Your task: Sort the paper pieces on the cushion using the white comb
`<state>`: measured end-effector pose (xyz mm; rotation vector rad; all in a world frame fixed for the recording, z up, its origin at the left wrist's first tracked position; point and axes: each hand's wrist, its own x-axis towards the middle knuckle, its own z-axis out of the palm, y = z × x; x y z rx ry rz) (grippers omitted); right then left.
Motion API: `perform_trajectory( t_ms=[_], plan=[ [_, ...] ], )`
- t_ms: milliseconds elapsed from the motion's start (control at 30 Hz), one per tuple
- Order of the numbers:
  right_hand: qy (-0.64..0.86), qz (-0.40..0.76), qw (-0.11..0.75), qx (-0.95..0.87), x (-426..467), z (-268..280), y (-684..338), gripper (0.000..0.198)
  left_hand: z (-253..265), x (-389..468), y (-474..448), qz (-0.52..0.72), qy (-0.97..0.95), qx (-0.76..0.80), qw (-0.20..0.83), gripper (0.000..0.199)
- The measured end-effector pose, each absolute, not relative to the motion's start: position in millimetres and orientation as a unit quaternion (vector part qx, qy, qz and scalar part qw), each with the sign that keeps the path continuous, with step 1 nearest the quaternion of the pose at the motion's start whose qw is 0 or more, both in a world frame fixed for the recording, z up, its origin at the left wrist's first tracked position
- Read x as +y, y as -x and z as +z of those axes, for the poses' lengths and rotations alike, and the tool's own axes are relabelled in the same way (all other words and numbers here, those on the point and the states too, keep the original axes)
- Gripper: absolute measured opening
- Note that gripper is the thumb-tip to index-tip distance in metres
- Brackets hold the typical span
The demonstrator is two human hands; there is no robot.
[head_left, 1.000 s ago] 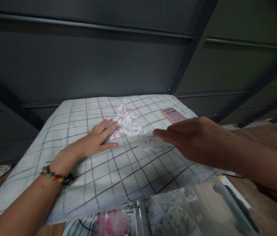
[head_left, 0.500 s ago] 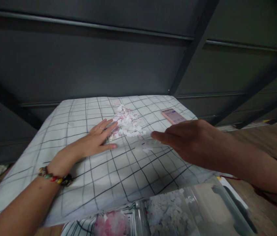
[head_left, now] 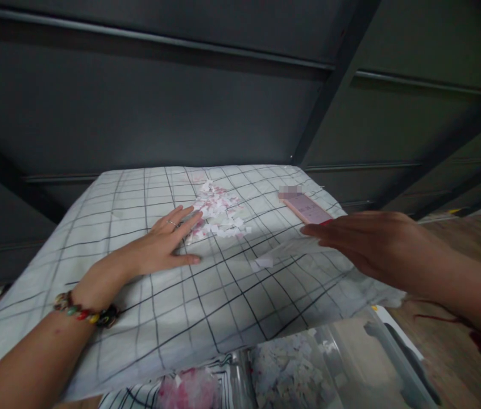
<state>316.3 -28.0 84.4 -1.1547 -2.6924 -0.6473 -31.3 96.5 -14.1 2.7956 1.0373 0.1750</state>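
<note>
My left hand lies on the checked cloth with its fingers spread, fingertips at the left edge of a pile of small white and pink paper-like pieces. It holds nothing. At the right, my right hand is held above the cloth near a phone, fingers pressed together. From its fingertips a thin see-through plastic piece, blurred by motion, reaches left. By the plastic's left end is a small white slip; whether it is attached I cannot tell.
The checked cloth covers a table against a dark panelled wall. A pink-cased phone lies at the right. Below the near edge stand a clear plastic box with many white pieces and a bundle of pink pieces.
My right hand has moved right, drawing the see-through plastic with it and uncovering more of the phone. My left hand stays spread beside the pile.
</note>
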Motion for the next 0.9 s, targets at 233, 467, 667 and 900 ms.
perform_trajectory(
  t_ms=[233,467,667,900],
  plan=[
    [0.397,-0.191,0.068,-0.895,-42.9,86.9,-336.6,0.041,-17.6,99.3,32.9,0.067,-0.934,0.341,0.077,0.085],
    [0.480,-0.167,0.053,-0.860,-36.8,80.5,-339.7,0.031,-18.6,99.4,31.9,0.055,-0.932,0.351,0.076,0.088],
    [0.515,-0.166,0.039,-0.840,-28.9,85.9,-338.9,0.033,-19.4,100.6,32.7,0.066,-0.932,0.350,0.073,0.085],
    [0.422,-0.231,0.075,-0.873,-34.2,96.4,-330.7,0.032,-18.6,100.3,33.0,0.043,-0.928,0.364,0.071,0.088]
  ],
)
